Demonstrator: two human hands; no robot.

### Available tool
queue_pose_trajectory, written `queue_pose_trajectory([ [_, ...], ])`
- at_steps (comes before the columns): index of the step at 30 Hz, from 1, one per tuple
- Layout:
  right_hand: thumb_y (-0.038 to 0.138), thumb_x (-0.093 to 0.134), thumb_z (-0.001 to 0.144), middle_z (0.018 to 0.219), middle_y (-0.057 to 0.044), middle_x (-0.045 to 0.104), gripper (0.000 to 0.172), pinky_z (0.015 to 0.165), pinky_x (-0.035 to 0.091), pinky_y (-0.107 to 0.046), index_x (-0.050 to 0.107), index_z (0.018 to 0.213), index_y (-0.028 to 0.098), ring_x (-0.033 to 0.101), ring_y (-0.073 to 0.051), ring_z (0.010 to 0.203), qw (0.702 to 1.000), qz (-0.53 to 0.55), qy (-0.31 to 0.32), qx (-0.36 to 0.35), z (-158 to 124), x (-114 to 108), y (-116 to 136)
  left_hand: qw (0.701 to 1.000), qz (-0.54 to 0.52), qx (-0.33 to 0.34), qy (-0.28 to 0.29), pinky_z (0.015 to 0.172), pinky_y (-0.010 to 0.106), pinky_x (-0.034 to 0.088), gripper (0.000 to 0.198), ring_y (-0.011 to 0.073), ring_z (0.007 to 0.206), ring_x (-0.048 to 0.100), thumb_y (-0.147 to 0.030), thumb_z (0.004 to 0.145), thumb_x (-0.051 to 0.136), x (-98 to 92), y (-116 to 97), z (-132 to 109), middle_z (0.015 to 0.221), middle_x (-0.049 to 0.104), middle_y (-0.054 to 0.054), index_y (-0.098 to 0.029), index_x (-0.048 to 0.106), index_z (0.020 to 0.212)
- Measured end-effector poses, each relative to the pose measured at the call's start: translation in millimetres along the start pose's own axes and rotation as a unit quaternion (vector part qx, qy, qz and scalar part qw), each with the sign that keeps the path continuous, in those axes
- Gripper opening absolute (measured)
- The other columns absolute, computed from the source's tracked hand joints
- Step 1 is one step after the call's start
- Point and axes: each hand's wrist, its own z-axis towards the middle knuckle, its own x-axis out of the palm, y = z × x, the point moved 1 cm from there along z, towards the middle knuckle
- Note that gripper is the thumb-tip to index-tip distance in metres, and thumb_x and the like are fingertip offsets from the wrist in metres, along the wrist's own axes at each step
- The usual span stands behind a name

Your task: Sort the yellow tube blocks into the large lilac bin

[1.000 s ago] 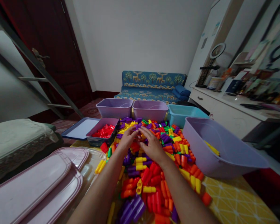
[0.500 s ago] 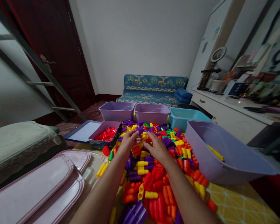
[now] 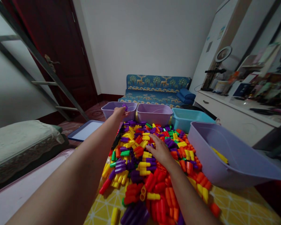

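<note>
My left hand is stretched forward to the left purple bin, at its front rim. Its fingers are closed on a purple plastic building piece. Over the middle of a heap of bullet-shaped building pieces, my right hand is held low with thumb and fingers apart. Yellow pieces and purple ones lie just beside it. A small purple bit shows by its fingertips; whether they touch it I cannot tell.
Another purple bin and a turquoise bin stand behind the heap. A large lilac bin at right holds a yellow piece. A blue-rimmed tray and a pink lid lie left. Yellow patterned cloth covers the surface.
My left hand has moved from the heap forward and left to the left purple bin, with a purple piece in it. My right hand stays over the heap.
</note>
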Motion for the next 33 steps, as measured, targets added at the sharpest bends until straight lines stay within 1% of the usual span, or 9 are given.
queue_pose_trajectory([
  [7,0.022,0.064,0.076,0.135,-0.012,0.055,0.054,0.110,0.035,-0.045,0.055,0.129,0.019,0.049,-0.025,0.128,1.000,-0.010,-0.012,-0.009,-1.1,4.0,-3.9,0.998,0.060,0.011,0.024,0.052,0.024,0.050,0.015,0.0125,0.047,0.059,-0.005,0.079,0.058,-13.0,11.1,-0.6,0.058,0.057,0.000,-0.012,0.057,0.093],
  [13,0.023,0.062,0.078,0.136,-0.012,0.054,0.051,0.109,0.036,-0.045,0.055,0.129,0.018,0.049,-0.026,0.128,0.999,-0.031,-0.007,-0.016,-0.8,5.4,-6.4,0.992,0.102,0.043,0.057,0.052,0.026,0.049,0.026,0.0148,0.049,0.060,-0.007,0.071,0.065,-7.1,15.2,-12.7,0.061,0.059,0.002,-0.010,0.061,0.097],
  [16,0.022,0.062,0.078,0.136,-0.013,0.054,0.052,0.110,0.035,-0.044,0.055,0.129,0.015,0.049,-0.026,0.128,0.999,-0.042,0.000,-0.019,-0.4,4.8,-5.3,0.985,0.127,0.076,0.091,0.057,0.026,0.049,0.030,0.0143,0.053,0.061,-0.009,0.065,0.069,1.1,35.5,-29.9,0.064,0.063,0.003,-0.010,0.065,0.095],
  [20,0.018,0.062,0.076,0.136,-0.013,0.054,0.053,0.110,0.036,-0.043,0.054,0.129,0.015,0.049,-0.025,0.128,0.999,-0.045,-0.005,-0.022,-0.7,4.3,-3.2,0.966,0.173,0.119,0.153,0.073,0.031,0.051,0.025,0.0218,0.076,0.066,-0.008,0.057,0.071,6.1,75.0,-64.0,0.073,0.070,0.006,-0.012,0.071,0.081],
  [21,0.017,0.062,0.076,0.136,-0.012,0.054,0.054,0.110,0.036,-0.043,0.054,0.129,0.015,0.049,-0.025,0.128,0.999,-0.046,-0.007,-0.022,-0.8,4.4,-2.9,0.957,0.192,0.140,0.169,0.080,0.032,0.050,0.028,0.0246,0.086,0.066,-0.006,0.055,0.070,5.2,84.4,-72.8,0.080,0.072,0.007,-0.014,0.072,0.081],
  [23,0.015,0.060,0.076,0.136,-0.012,0.054,0.053,0.110,0.036,-0.042,0.054,0.129,0.015,0.049,-0.024,0.128,0.999,-0.046,-0.009,-0.022,-0.9,4.6,-2.6,0.886,0.313,0.261,0.222,0.094,0.036,0.046,0.040,0.0274,0.103,0.062,-0.002,0.055,0.065,2.0,99.8,-90.1,0.099,0.072,0.008,-0.019,0.073,0.090],
  [27,0.014,0.059,0.077,0.133,-0.012,0.057,0.048,0.109,0.037,-0.041,0.057,0.125,0.015,0.051,-0.023,0.125,0.999,-0.035,-0.012,-0.014,-0.2,4.2,-2.4,0.782,0.458,0.373,0.197,0.101,0.038,0.041,0.059,0.0271,0.113,0.057,0.000,0.061,0.057,-9.8,119.7,-113.6,0.121,0.063,0.011,-0.020,0.067,0.115],
  [30,0.015,0.061,0.077,0.130,-0.012,0.058,0.048,0.108,0.037,-0.042,0.058,0.124,0.015,0.052,-0.024,0.123,0.999,-0.040,-0.014,-0.014,-0.2,3.3,-2.4,0.762,0.500,0.385,0.143,0.096,0.040,0.044,0.057,0.0293,0.109,0.058,-0.004,0.065,0.058,-16.1,127.1,-120.4,0.118,0.064,0.015,-0.016,0.064,0.120],
  [33,0.014,0.062,0.075,0.129,-0.009,0.059,0.049,0.108,0.037,-0.043,0.060,0.124,0.019,0.051,-0.025,0.122,0.998,-0.053,-0.012,-0.039,-0.9,2.8,-2.8,0.777,0.492,0.374,0.121,0.093,0.040,0.046,0.050,0.0281,0.103,0.061,-0.010,0.071,0.059,-18.7,132.1,-120.5,0.111,0.067,0.013,-0.017,0.064,0.120],
])
